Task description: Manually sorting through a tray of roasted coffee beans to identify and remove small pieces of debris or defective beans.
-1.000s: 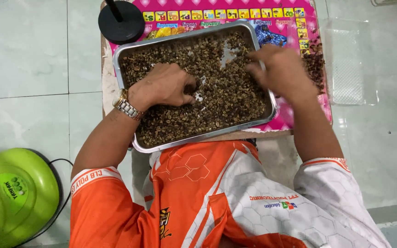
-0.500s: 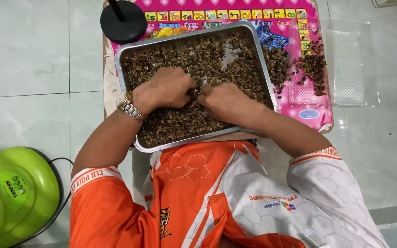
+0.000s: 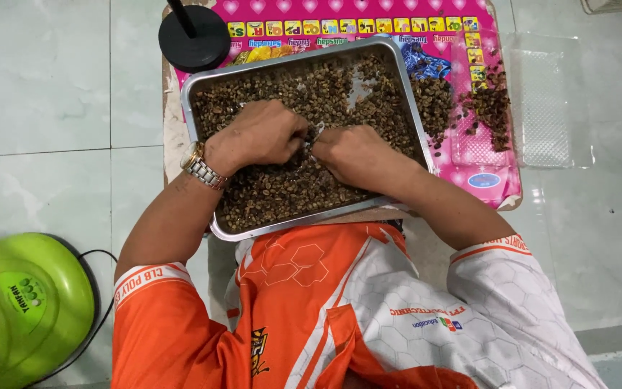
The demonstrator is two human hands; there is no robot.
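Note:
A metal tray full of small greenish-brown beans sits on a pink printed mat in front of me. My left hand, with a metal wristwatch, rests knuckles-up on the beans near the tray's middle. My right hand lies beside it, and the fingertips of both meet around the centre. Both sets of fingers are curled down into the beans, so their grip is hidden. A bare patch of tray bottom shows near the far side.
Two loose heaps of beans and darker bits lie on the mat right of the tray. A clear plastic lid sits further right, a black round stand base at far left, and a green domed appliance on the tiled floor.
My right hand came back from the tray's far right corner to the middle beside my left hand, uncovering the heaps on the mat. The left hand barely shifted.

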